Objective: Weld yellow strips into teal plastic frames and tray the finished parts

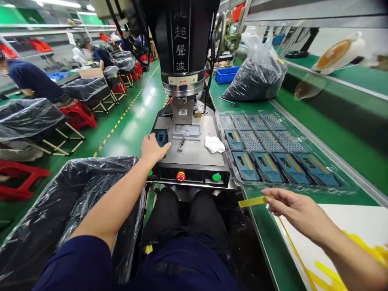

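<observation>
My left hand [153,148] rests at the left edge of the steel machine base [197,155], its fingers closed around a dark blue plastic part [160,136]. My right hand [295,208] hovers over the green bench, pinching a short yellow strip [252,201] between thumb and fingers. Just beyond it lies a clear tray [260,141] holding several blue parts with yellow strips [268,163]. The black ultrasonic welder head [182,44] stands over a grey fixture [186,131]. A white cloth [214,144] lies on the base.
A red button [181,176] and a green button [216,176] sit on the machine's front. A black-lined bin [45,218] stands at my left. A white sheet with yellow strips [348,242] lies at the right. A bag of dark parts [257,76] and seated workers [33,83] are farther off.
</observation>
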Demonstrator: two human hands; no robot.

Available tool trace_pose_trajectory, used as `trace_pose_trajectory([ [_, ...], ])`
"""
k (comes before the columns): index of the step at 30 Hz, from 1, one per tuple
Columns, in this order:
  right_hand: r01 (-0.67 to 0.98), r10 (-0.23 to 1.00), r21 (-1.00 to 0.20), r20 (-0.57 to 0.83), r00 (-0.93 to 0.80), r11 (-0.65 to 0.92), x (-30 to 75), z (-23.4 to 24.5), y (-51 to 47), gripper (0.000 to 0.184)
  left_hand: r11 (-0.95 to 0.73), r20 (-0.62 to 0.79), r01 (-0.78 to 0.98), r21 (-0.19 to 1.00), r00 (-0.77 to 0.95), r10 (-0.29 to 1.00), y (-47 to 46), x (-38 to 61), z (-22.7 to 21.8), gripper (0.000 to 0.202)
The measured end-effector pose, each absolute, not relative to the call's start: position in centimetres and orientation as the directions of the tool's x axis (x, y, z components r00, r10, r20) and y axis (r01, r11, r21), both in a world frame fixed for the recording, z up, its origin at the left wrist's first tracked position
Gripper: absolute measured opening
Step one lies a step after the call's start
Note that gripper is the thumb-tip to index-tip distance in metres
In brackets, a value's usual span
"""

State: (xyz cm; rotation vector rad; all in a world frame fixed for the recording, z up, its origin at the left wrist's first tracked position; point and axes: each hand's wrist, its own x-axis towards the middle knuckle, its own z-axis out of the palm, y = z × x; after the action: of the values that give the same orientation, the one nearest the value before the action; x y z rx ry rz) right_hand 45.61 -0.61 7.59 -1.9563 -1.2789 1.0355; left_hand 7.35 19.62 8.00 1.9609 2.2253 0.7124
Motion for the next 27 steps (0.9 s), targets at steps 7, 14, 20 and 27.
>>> trace_pose_trajectory([
  [7,0.078,0.94,-0.969,-0.204,0.272,-0.233,41.2,6.6,-0.3,0.055,0.165,0.107,0.879,0.446,-0.235,0.966,21.0,7.1,8.0,0.069],
  [14,-0.305,0.907,-0.926,-0.312,0.283,-0.224,37.7,5.1,0.5,0.05,-0.151,0.356,0.489,0.859,-0.359,0.863,14.5,5.3,8.1,0.094],
  [20,-0.283,0.916,-0.932,-0.303,0.261,-0.228,35.3,3.2,1.2,0.049,-0.016,-0.01,-0.138,0.99,-0.191,0.982,6.3,5.1,4.3,0.066],
  [27,-0.183,0.938,-0.954,-0.274,0.213,-0.237,32.5,2.2,1.6,0.051,0.457,-0.543,-0.375,0.806,-0.162,0.824,1.1,6.2,-0.3,0.054],
])
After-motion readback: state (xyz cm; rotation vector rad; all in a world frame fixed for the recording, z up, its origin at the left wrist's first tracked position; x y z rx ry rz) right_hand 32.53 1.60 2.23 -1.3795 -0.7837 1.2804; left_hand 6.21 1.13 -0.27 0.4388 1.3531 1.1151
